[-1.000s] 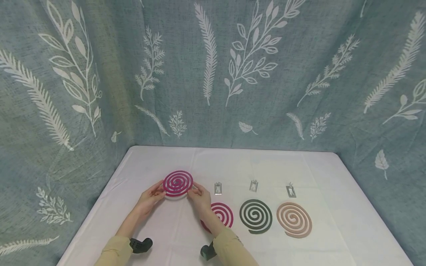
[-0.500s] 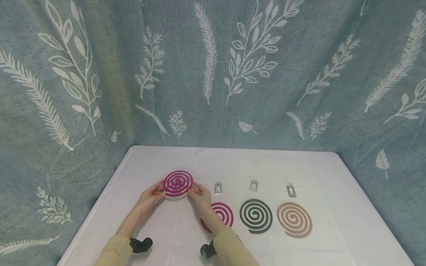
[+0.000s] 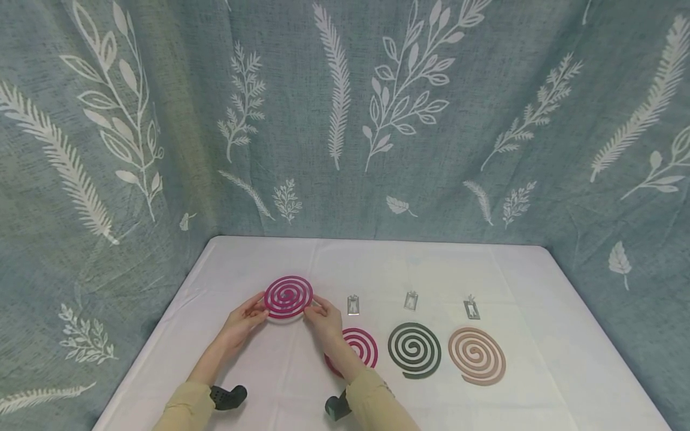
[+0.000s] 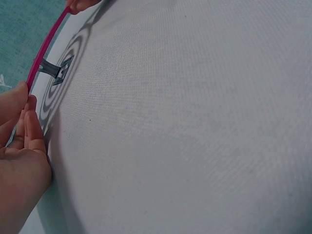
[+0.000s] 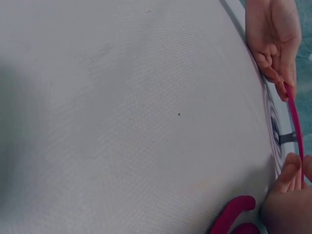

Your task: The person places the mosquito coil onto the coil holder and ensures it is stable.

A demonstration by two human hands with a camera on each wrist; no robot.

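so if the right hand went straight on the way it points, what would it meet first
First, the raised flat magenta spiral coil, whose edge the right hand pinches. Beyond it, seemingly white tablecloth, then blue-green leaf-patterned curtain, though depth is unclear.

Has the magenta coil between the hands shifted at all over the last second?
No, not visibly: in the head view, the held magenta coil keeps the same gap left of the nearest metal stand.

Blue-green curtain [image 3: 302,120] with white leaf patterns hangs behind and along both sides. The white, round-cornered table [image 3: 555,323] stands softly lit.
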